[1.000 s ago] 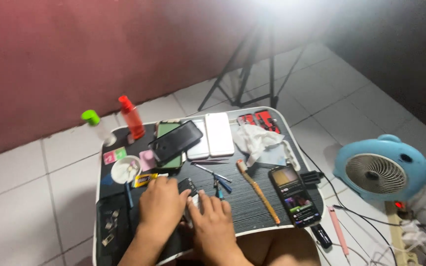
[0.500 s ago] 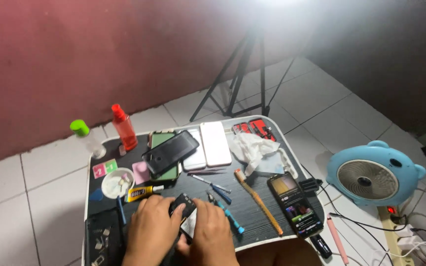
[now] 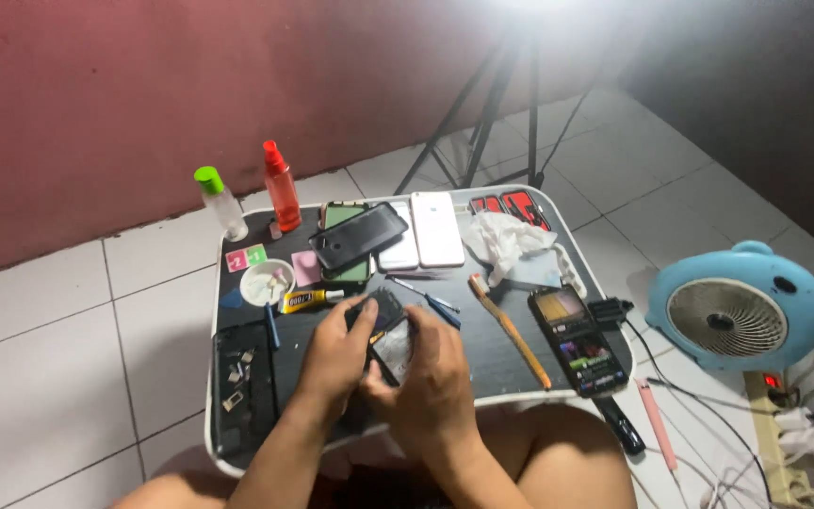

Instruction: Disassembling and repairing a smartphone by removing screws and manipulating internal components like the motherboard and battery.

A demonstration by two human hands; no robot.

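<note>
Both my hands meet over the middle of a small black lap table (image 3: 501,363). My left hand (image 3: 332,353) and my right hand (image 3: 435,382) together grip a dark opened phone (image 3: 390,330), tilted up between the fingers. Beside them lie a blue-handled screwdriver (image 3: 435,303) and a yellow glue tube (image 3: 305,300). A wooden-handled brush (image 3: 511,330) lies to the right of my right hand.
Several phones (image 3: 398,236) lie at the table's back, with a red spray bottle (image 3: 281,188), a green-capped bottle (image 3: 219,203), a white cloth (image 3: 506,240) and a lit phone (image 3: 581,339). A blue fan (image 3: 732,311) and tripod (image 3: 501,113) stand on the tiled floor.
The view has shifted so the table sits more central. My hands have lifted the dark phone off the table and tilted it up between them.
</note>
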